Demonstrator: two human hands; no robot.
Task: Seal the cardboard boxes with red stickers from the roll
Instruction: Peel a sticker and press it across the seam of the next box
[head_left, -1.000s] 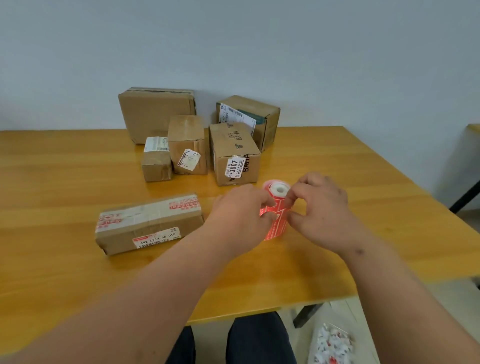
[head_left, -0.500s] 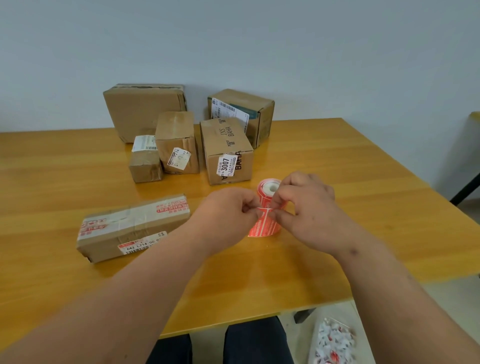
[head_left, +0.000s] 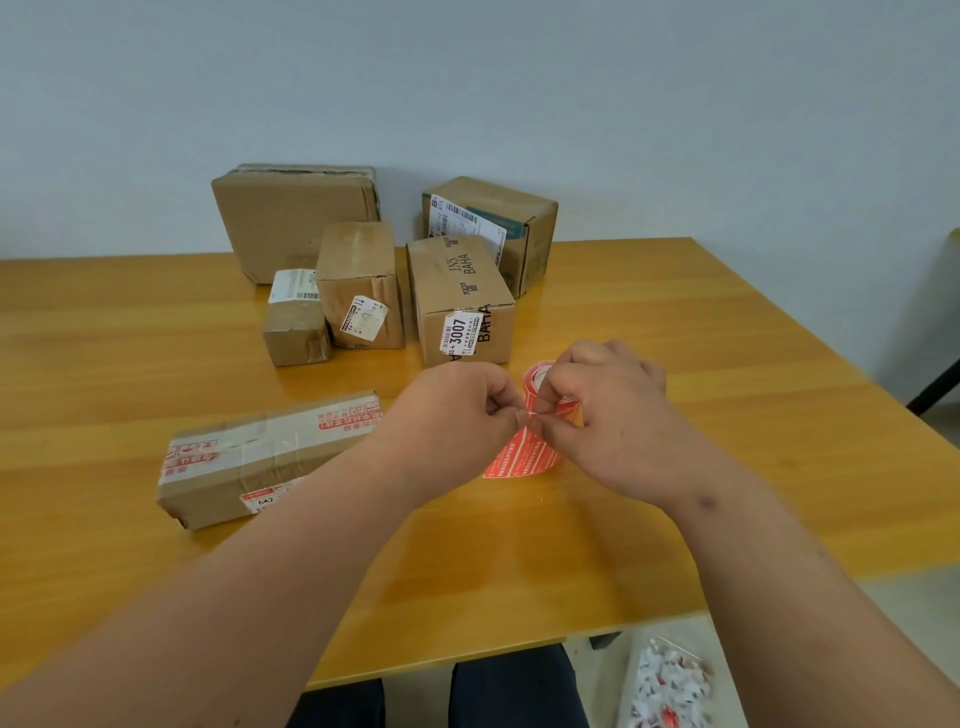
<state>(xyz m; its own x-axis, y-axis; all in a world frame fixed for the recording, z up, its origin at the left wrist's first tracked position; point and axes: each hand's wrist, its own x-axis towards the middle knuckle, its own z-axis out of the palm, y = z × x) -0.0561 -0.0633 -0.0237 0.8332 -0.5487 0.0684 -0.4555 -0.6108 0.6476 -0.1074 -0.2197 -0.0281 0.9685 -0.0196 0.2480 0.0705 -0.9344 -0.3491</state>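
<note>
A roll of red stickers (head_left: 540, 447) stands upright on the wooden table (head_left: 675, 364), partly hidden behind my hands. My left hand (head_left: 457, 410) and my right hand (head_left: 608, 410) meet in front of it, both pinching the loose end of the sticker strip (head_left: 525, 413) between thumb and fingers. A long flat cardboard box (head_left: 249, 462) with red printed tape lies to the left of my left hand. Several more cardboard boxes stand behind, the nearest being the box marked 3007 (head_left: 460, 301).
A large box (head_left: 291, 218) leans near the wall, with a small box (head_left: 293, 322), a tall box (head_left: 358, 280) and a labelled box (head_left: 493, 228) around it. A bag of small white and red pieces (head_left: 670, 686) lies on the floor below the table's front edge.
Both hands have closed in from gripping the sides of the roll to pinching the strip's end together in front of it. The view has shifted slightly.
</note>
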